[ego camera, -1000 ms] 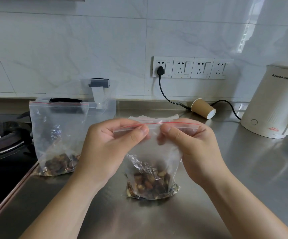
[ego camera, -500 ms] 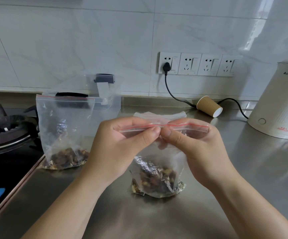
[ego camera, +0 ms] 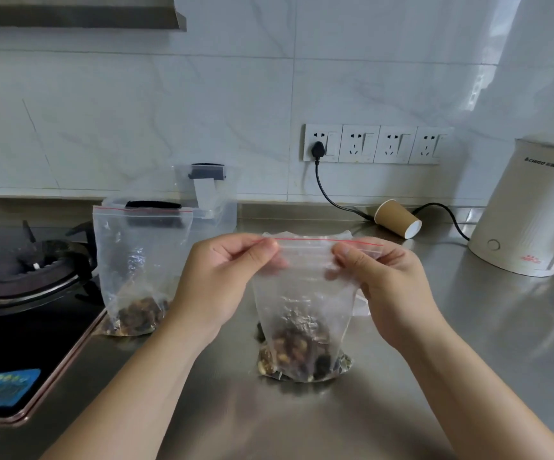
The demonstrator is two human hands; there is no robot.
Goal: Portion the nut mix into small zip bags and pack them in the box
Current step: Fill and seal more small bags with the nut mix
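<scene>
My left hand and right hand each grip the zip strip of the filled zip bag, sealing it. Second filled bag stands on the counter; neither is packed in the box yet.

Bright even daylight, window glare on tiled wall, wide-angle edge bending, slight softness

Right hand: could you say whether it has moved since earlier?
Yes: the right hand slid rightward along the zip bag's top, away from beneath the wall plug.
</scene>
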